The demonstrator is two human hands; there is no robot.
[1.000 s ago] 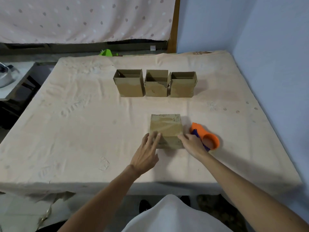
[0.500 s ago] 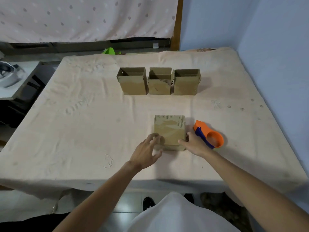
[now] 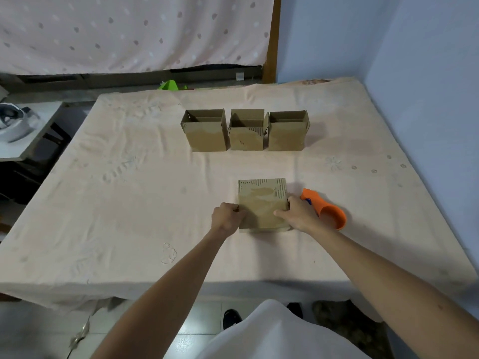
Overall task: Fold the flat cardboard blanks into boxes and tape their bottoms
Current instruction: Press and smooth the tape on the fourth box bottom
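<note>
1. Head view: the near box (image 3: 261,206) lies on the surface (image 3: 129,203) straight in front of you with a closed face turned up. It is a squat block of brown corrugated cardboard. A paler, shinier patch crosses its top, and bare fluting shows along the far and right edges.
2. Your left grip (image 3: 226,218) is clamped on the near box's left edge, fingers curled. Your right grip (image 3: 298,216) holds its right edge, thumb laid over the top face.
3. Just right of the near box, behind your right grip, lies an orange plastic tape dispenser (image 3: 329,211) with a rounded loop.
4. Well beyond the near box, three cardboard boxes stand upright in a close row with their tops open: left open box (image 3: 204,133), middle open box (image 3: 246,136), right open box (image 3: 286,134).
5. Under the near box, the surface wears a pale peach, wrinkled cloth.
</note>
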